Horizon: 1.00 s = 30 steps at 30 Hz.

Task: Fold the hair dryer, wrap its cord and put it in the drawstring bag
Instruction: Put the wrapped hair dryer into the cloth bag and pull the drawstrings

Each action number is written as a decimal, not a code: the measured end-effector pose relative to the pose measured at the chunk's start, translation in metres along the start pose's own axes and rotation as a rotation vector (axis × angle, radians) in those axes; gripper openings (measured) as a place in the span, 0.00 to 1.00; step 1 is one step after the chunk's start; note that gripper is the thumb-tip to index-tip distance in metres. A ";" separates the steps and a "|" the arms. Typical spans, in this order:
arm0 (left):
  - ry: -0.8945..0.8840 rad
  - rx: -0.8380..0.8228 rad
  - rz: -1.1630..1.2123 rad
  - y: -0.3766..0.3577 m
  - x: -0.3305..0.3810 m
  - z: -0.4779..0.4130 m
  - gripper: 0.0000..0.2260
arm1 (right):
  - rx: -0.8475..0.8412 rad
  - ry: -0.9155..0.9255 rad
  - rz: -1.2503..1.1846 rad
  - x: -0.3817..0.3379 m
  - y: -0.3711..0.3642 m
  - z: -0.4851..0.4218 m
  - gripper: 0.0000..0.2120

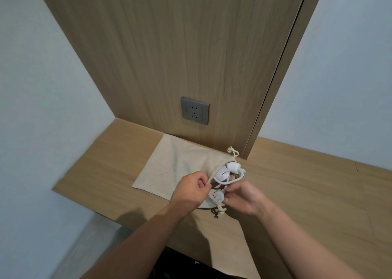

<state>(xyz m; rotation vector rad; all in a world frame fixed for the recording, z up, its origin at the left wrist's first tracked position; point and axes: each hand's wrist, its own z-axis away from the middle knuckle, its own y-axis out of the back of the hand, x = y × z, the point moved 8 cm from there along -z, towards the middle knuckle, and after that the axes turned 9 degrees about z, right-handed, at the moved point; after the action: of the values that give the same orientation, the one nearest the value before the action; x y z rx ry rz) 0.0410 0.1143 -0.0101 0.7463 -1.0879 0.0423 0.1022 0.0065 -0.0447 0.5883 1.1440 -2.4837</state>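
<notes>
A beige drawstring bag (174,164) lies flat on the wooden counter (307,185), its mouth facing right. The white hair dryer (223,173) sits partly inside the mouth, with its white cord (238,175) looped around it and sticking out. My left hand (191,190) pinches the upper rim of the bag's mouth and holds it open. My right hand (241,197) grips the dryer's lower white part at the mouth. Knotted drawstring ends (232,151) lie at the far side and more drawstring ends (220,210) at the near side of the mouth.
A grey wall socket (195,110) sits in the wooden wall panel just behind the bag. A vertical wooden board edge (254,130) rises right of it. White walls flank both sides. The counter's left edge (84,202) drops off to the floor.
</notes>
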 end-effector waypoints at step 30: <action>-0.342 -0.156 -0.440 -0.020 0.030 -0.007 0.18 | 0.584 0.337 0.854 -0.020 0.049 -0.012 0.06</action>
<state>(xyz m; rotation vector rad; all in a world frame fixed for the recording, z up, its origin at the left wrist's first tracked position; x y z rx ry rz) 0.0690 0.0935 0.0021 0.8552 -1.2102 -0.5566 0.1450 -0.0114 -0.0723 1.3501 0.1151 -1.9350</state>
